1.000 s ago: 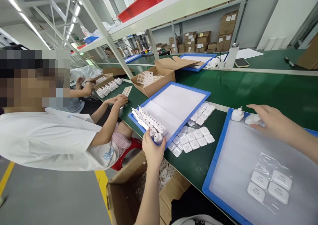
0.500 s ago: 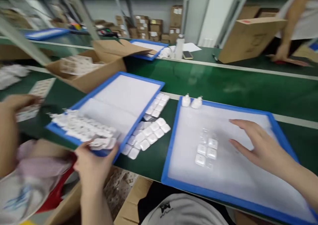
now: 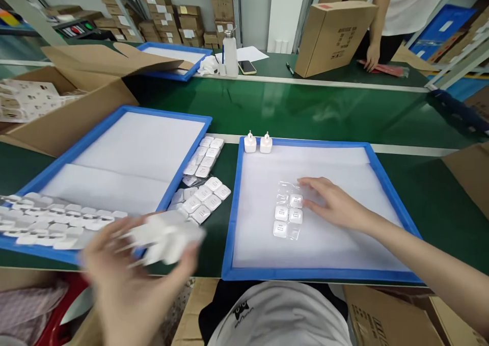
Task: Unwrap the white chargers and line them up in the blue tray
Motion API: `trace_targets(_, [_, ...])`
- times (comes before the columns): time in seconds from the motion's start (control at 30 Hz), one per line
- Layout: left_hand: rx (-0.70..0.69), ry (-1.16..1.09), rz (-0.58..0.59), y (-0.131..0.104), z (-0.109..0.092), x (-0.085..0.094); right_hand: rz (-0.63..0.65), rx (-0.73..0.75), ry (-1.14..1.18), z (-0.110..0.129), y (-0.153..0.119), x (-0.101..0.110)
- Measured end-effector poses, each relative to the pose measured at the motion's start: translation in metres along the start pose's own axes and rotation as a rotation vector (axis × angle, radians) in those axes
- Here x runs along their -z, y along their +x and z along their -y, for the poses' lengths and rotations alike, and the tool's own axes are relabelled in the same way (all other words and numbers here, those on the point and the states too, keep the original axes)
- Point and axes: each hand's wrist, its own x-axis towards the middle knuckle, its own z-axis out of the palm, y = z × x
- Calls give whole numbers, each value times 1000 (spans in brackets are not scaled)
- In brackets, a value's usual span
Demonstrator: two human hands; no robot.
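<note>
A factory-like workshop: long green workbench [image 3: 324, 114], rows of identical white plugs [image 3: 57, 231], stacked cardboard boxes [image 3: 164, 22] behind.

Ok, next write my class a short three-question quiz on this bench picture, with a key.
1. What does the left hand hold?
2. True or false: two standing plugs are at the far left corner of the right-hand tray.
3. Which is the right hand nearest to: (a) the phone, (b) the wrapped white squares, (c) the bottle?

Key: 1. A bunch of white plugs, blurred. 2. True. 3. b.
</note>
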Motion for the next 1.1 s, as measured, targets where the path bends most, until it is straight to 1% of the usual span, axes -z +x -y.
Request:
trace_targets(0.07, [-89,-6,318,-2,-27,-41,-15,-45,22,-4,10,-7])
trace_targets(0.1, [-156,4,456,-4,-36,-60,-18,-64,39,-5,13,-8])
trace_targets(0.13, [-236,36,559,-5,-42,-78,-16,-79,58,-5,14,-9])
trace_targets(0.17, [-313,72,639,-6,-45,-93,-12,-91,81,-5,13,-8])
trace_targets(0.23, [-423,115,731,-7,-46,-113,-6,-113,129,-5,7,-4])
trace_targets(0.3, [-467,125,760,-7,-45,-120,-6,-140,175,-6,-1,3])
trace_targets(0.37, [-526,167,743,-6,-45,-116,5,-174,223,-8,-9,11])
trace_targets(0.43, [-660,245,755,-4,-47,-108,38,-201,269,-12,-14,20])
trace_targets(0.5, [-824,311,824,-1,-50,-102,72,-219,300,-16,-17,28])
trace_targets(0.57, [-945,319,882,2,-52,-101,90,-233,307,-20,-19,36])
trace_targets(0.63, [-1014,283,873,8,-53,-103,96,-244,292,-23,-22,41])
trace_targets(0.7, [-1038,245,884,15,-53,-104,81,-247,253,-25,-27,44])
trace_targets(0.8, [-1026,167,958,28,-56,-102,21,-249,175,-22,-41,43])
trace_targets(0.87, [-960,52,949,34,-59,-99,-64,-248,120,-12,-54,41])
trace_targets(0.9, [-895,-45,926,34,-62,-99,-137,-225,98,-4,-61,38])
trace_targets(0.93, [-804,-167,904,32,-65,-99,-219,-178,93,5,-68,34])
trace_targets(0.97, [-688,-305,892,28,-68,-101,-296,-100,111,15,-75,28])
trace_targets(1.0, [-557,-449,885,23,-72,-103,-340,0,172,26,-81,21])
trace_targets(1.07, [-297,-700,907,11,-78,-111,-306,189,374,44,-90,3])
trace_targets(1.1, [-193,-785,936,6,-81,-115,-306,224,472,51,-92,-7])
